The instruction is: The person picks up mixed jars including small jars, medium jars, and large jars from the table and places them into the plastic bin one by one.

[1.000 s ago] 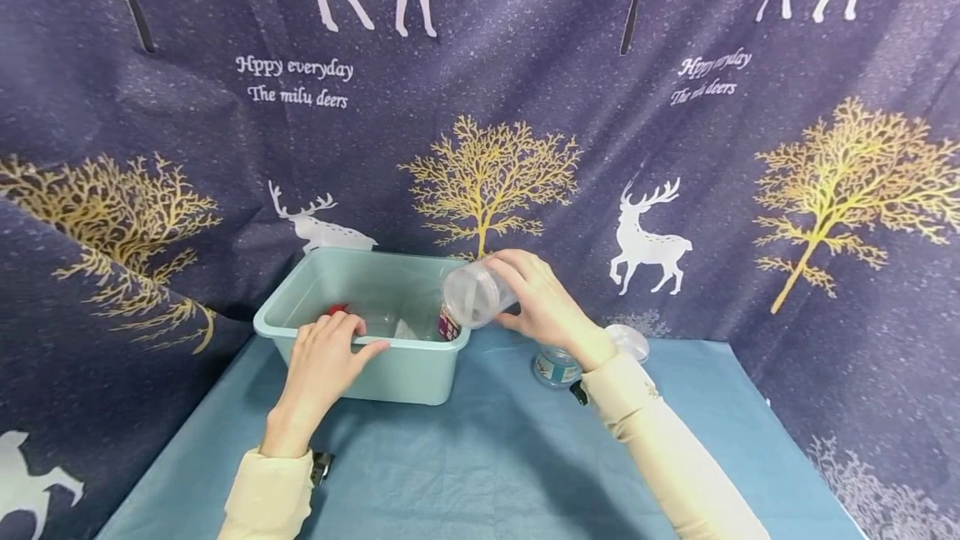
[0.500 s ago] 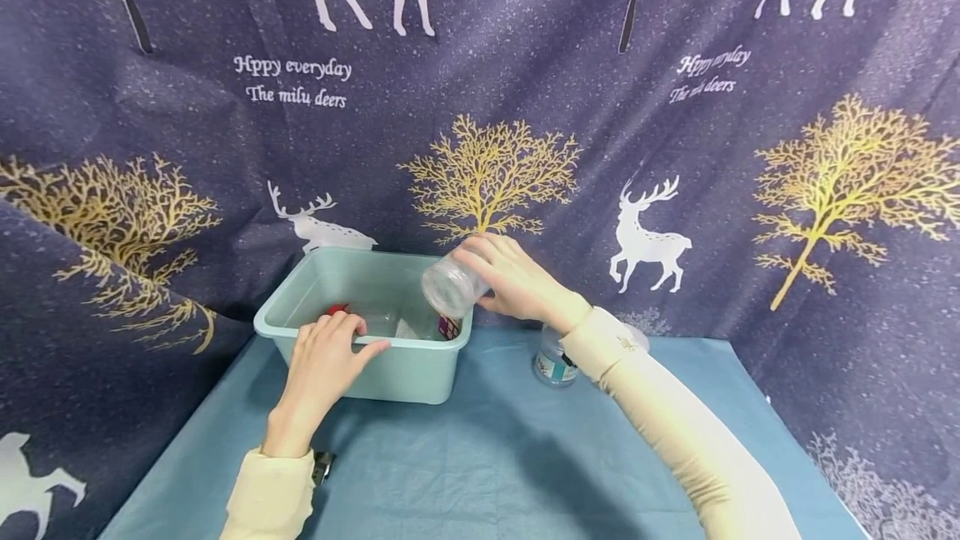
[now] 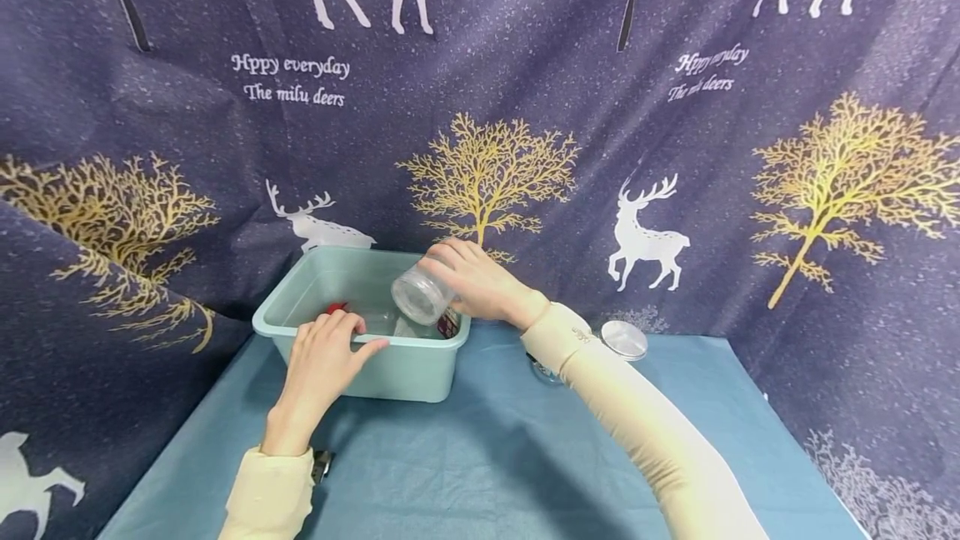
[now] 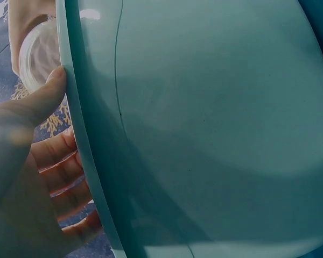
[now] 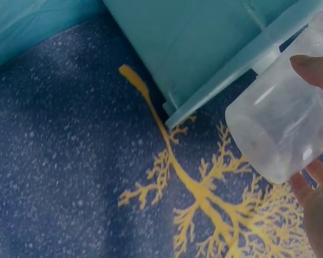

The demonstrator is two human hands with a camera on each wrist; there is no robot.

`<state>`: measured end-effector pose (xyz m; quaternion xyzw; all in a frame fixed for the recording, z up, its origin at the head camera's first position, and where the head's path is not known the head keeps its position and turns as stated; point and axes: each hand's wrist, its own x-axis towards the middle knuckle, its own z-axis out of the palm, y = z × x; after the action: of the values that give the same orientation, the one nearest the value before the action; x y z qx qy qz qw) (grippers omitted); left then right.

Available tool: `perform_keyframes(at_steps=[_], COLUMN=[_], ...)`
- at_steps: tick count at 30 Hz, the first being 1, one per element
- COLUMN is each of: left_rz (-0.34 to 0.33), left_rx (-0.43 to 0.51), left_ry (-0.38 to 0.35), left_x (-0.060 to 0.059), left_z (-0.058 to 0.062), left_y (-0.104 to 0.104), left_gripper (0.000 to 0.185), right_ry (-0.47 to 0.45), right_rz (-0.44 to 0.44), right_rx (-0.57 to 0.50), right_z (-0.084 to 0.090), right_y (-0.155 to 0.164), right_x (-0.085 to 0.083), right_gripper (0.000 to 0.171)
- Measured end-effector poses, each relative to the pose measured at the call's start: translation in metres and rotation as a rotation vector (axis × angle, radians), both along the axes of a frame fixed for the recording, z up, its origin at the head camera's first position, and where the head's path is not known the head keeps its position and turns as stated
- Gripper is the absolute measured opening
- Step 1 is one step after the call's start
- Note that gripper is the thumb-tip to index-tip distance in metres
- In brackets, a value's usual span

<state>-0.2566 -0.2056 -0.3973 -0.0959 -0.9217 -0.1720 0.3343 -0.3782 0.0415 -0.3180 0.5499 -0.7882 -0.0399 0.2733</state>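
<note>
Jar (image 3: 417, 297) tipped over the tub (image 3: 390, 373), gripped in my right hand (image 3: 480, 286); left hand (image 3: 324, 361) grips the rim. Lid (image 3: 624, 339) waits on the bench.

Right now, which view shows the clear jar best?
The head view: the clear jar sits tilted over the teal bin, gripped by the right hand. The right wrist view shows its body close up; the left wrist view only a sliver.
</note>
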Motion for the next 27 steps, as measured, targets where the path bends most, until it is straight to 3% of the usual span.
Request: perform_keyframes(at_steps=[18,27], left_rz=[-0.006,-0.006], left_rx=[0.002,-0.008], left_ry=[0.003,-0.025], left_x=[0.001,0.0], left_z=[0.001,0.0], left_y=[0.0,0.0], left_gripper=[0.039,0.039], right_ry=[0.047,0.029], right_rz=[-0.084,-0.065], right_rx=[0.131,0.1], right_z=[-0.019,-0.024], right_y=[-0.033,-0.037], right_x=[-0.002,-0.002], right_gripper=[0.076,0.075])
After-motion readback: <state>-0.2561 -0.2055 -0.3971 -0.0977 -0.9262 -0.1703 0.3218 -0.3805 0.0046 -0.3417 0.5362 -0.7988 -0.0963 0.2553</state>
